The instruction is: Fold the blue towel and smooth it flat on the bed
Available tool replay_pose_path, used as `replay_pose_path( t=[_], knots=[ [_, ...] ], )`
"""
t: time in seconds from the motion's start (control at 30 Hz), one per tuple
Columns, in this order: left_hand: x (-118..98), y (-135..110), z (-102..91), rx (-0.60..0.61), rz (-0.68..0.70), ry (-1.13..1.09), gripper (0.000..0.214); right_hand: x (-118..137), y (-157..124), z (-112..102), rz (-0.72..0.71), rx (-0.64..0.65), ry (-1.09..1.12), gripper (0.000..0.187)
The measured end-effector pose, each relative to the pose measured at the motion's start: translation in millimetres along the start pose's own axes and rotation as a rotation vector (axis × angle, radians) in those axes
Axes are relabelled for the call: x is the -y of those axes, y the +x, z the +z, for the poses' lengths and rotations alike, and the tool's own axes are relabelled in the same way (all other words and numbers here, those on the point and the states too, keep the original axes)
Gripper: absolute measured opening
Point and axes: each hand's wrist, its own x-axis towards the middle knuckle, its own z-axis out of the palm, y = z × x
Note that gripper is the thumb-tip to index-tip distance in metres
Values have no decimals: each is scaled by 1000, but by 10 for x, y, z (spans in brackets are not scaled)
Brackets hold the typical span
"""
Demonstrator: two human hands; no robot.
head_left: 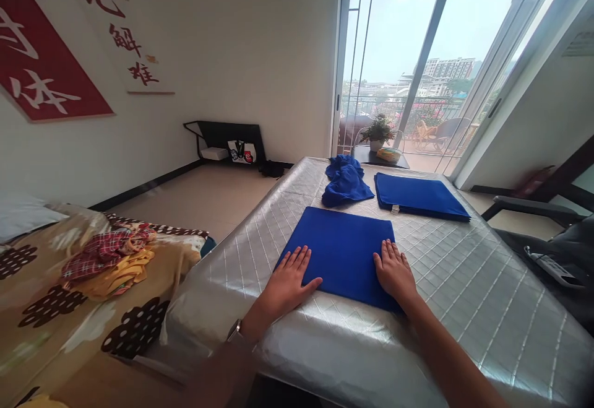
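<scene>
A blue folded cloth (343,247) lies flat near the front edge of a silver quilted table cover (445,272). Both my hands rest on it, palms down. My left hand (288,281) presses its left front corner with fingers spread. At the right side lies my right hand (394,269), fingers stretched forward. Behind the cloth is a crumpled blue cloth (346,182). To the right of that sits a neat stack of folded blue cloths (420,196), with a small white tag at its front edge.
To the left, a bed (37,334) holds a heap of plaid and yellow clothes (111,259). A black chair (557,234) with a power strip (554,269) stands at the right. Beyond the table's far edge are a potted plant (377,132) and glass sliding doors.
</scene>
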Motion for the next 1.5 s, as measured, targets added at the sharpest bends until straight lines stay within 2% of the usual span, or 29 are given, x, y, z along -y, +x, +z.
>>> replay_pose_path(
  t=[0.13,0.27,0.4,0.47,0.53,0.6,0.67,0.77,0.93,1.03,1.13,1.3,1.4,1.5],
  knots=[
    [-128,153,-141,57,-10,-14,85,10,1,-8,0,0,20,66],
    [-595,530,-188,53,185,-61,81,6,-3,-8,7,-3,24,66],
    [-1145,981,-61,119,414,-127,78,-30,-25,0,-55,-13,-26,62],
    [-1292,1154,36,110,464,-143,77,-45,-36,1,-64,-9,-39,61],
    [-1317,1259,124,100,475,-140,76,-47,-40,-4,-57,-9,-48,61],
    [-1233,1288,176,99,458,-122,76,-34,-40,-16,-51,-14,-55,61],
    [-1057,1259,178,93,419,-101,76,-14,-36,-30,-44,-17,-52,62],
    [-647,1156,99,80,308,-74,78,8,-30,-42,-18,-15,-24,63],
    [172,972,-42,17,8,0,85,10,-18,-28,-5,-16,-7,62],
    [463,907,-27,-16,-84,-2,89,9,-14,-17,4,-12,-15,63],
    [540,900,36,-27,-97,-24,92,15,-16,-22,10,4,-30,64],
    [530,931,99,-52,-90,-29,92,18,18,-118,-1,72,-109,64],
    [544,933,107,-49,-89,-33,92,16,124,-232,-12,121,-147,63],
    [552,925,107,-57,-86,-31,90,19,306,-334,-23,98,-130,61]
  ],
)
